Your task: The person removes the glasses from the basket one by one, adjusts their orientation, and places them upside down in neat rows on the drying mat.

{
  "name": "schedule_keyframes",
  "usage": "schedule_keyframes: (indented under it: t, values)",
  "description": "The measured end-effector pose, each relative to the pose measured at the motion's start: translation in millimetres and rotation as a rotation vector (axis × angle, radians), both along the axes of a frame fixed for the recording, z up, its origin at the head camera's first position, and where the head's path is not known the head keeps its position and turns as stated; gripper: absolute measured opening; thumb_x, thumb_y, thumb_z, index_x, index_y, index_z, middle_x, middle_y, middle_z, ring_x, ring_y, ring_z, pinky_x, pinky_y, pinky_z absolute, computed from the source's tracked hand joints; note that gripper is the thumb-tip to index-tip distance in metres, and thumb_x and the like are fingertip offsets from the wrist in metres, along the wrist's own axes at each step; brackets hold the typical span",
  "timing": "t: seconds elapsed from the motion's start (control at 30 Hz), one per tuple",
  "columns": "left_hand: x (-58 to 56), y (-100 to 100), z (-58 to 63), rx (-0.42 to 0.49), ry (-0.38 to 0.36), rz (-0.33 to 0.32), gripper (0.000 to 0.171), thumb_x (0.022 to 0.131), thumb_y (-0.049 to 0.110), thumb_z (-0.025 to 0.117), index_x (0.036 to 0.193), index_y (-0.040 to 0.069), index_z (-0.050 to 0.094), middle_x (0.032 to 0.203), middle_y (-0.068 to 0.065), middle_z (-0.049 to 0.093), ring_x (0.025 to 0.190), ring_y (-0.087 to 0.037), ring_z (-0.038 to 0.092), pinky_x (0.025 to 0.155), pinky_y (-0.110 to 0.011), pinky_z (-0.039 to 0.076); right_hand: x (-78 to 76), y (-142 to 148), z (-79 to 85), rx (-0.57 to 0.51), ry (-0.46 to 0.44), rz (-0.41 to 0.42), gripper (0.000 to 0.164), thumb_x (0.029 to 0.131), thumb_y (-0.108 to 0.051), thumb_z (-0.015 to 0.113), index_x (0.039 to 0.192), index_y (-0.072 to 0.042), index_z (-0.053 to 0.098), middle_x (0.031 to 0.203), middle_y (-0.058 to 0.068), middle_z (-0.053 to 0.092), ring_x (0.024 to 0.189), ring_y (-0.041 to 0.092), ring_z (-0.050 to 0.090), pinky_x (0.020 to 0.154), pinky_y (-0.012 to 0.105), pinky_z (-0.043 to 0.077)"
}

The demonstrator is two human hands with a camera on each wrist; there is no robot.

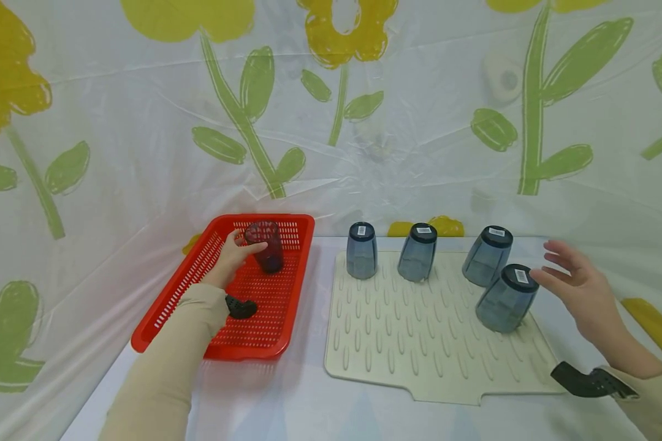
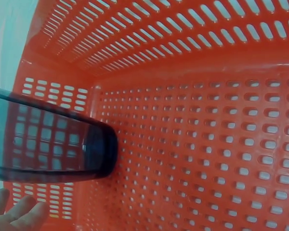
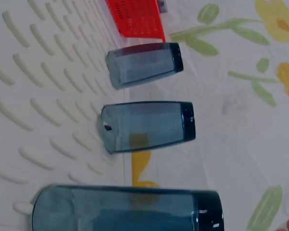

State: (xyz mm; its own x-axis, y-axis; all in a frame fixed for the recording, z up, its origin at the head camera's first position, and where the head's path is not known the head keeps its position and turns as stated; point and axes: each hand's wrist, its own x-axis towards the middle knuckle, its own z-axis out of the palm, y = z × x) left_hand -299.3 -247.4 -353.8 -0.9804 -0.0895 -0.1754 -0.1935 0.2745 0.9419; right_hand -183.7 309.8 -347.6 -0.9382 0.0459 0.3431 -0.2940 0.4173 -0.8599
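Observation:
A dark clear tumbler [image 1: 273, 252] stands base down inside the red basket [image 1: 298, 288]. My left hand [image 1: 233, 256] is at its upper part, thumb crossing in front of the glass in the head view. In the left wrist view the other fingertips [image 2: 26, 214] lie beside the tumbler [image 2: 53, 139], with a gap between. On the right, a blue-grey tumbler [image 1: 507, 300] leans upside down on the cream drying mat [image 1: 403, 343]. Beside its base my right hand [image 1: 582, 291] is spread with nothing in it; in the right wrist view only fingertips show at the corner.
Upside down along the mat's back edge stand three more tumblers: a left one [image 1: 361, 251], a middle one [image 1: 417, 252] and a right one [image 1: 488, 256]. Behind them rises a flower-printed plastic curtain [image 1: 408, 153]. Dark camera straps sit on both wrists.

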Motion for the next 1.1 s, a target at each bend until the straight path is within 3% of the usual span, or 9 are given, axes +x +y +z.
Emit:
schedule_keyframes:
  t: [0.2, 0.4, 0.67, 0.87, 0.97, 1.1]
  values:
    - [-8.6, 5.1, -7.4, 0.009, 0.026, 0.014, 0.093, 0.085, 0.024, 0.064, 0.146, 0.006, -0.004, 0.151, -0.019, 0.008, 0.137, -0.032, 0.016, 0.110, -0.047, 0.020, 2.2, -16.4, -3.5, -0.083, 0.045, 0.155, 0.058, 0.087, 0.006, 0.053, 0.138, -0.018, 0.038, 0.122, -0.021, 0.042, 0.103, -0.010, 0.046, 0.078, 0.001, 0.040]
    - [-14.2, 11.5, -13.4, 0.036, 0.084, 0.036, 0.087, 0.084, 0.017, 0.064, 0.144, 0.002, 0.004, 0.144, -0.021, 0.022, 0.131, -0.033, 0.026, 0.110, -0.045, 0.022, 2.0, -37.8, -10.0, -0.068, 0.041, 0.241, 0.060, 0.089, 0.006, 0.051, 0.141, -0.018, 0.034, 0.126, -0.023, 0.042, 0.108, -0.010, 0.045, 0.080, 0.003, 0.040]
    - [-18.6, 15.5, -20.1, 0.070, 0.128, 0.100, 0.085, 0.083, 0.014, 0.065, 0.143, 0.004, 0.006, 0.142, -0.021, 0.024, 0.128, -0.032, 0.030, 0.108, -0.043, 0.027, -1.6, -62.3, -20.4, 0.005, -0.122, 0.223, 0.060, 0.091, -0.009, 0.054, 0.144, -0.010, 0.026, 0.121, -0.022, 0.038, 0.100, -0.013, 0.046, 0.077, 0.008, 0.043]
    - [-21.0, 18.6, -20.8, 0.067, 0.165, 0.126, 0.086, 0.084, 0.014, 0.065, 0.144, 0.005, 0.004, 0.142, -0.021, 0.024, 0.128, -0.033, 0.030, 0.107, -0.043, 0.029, -3.6, -79.1, -32.7, 0.042, -0.196, 0.231, 0.062, 0.091, -0.017, 0.057, 0.142, -0.002, 0.025, 0.135, 0.004, 0.037, 0.102, -0.015, 0.039, 0.079, 0.009, 0.043]
    - [-21.8, 20.7, -21.3, 0.072, 0.159, 0.131, 0.087, 0.083, 0.014, 0.065, 0.144, 0.005, 0.003, 0.142, -0.021, 0.023, 0.128, -0.033, 0.030, 0.106, -0.042, 0.030, -4.1, -86.5, -40.1, 0.046, -0.209, 0.249, 0.063, 0.090, -0.017, 0.057, 0.142, -0.002, 0.025, 0.139, 0.018, 0.034, 0.110, -0.006, 0.039, 0.081, 0.008, 0.041]
    - [-21.9, 23.2, -22.7, 0.082, 0.153, 0.142, 0.087, 0.083, 0.013, 0.066, 0.143, 0.006, 0.004, 0.142, -0.020, 0.024, 0.127, -0.032, 0.031, 0.106, -0.042, 0.031, -4.8, -94.9, -47.5, 0.041, -0.252, 0.280, 0.064, 0.090, -0.017, 0.058, 0.142, -0.001, 0.025, 0.140, 0.022, 0.032, 0.122, 0.024, 0.038, 0.082, 0.008, 0.040]
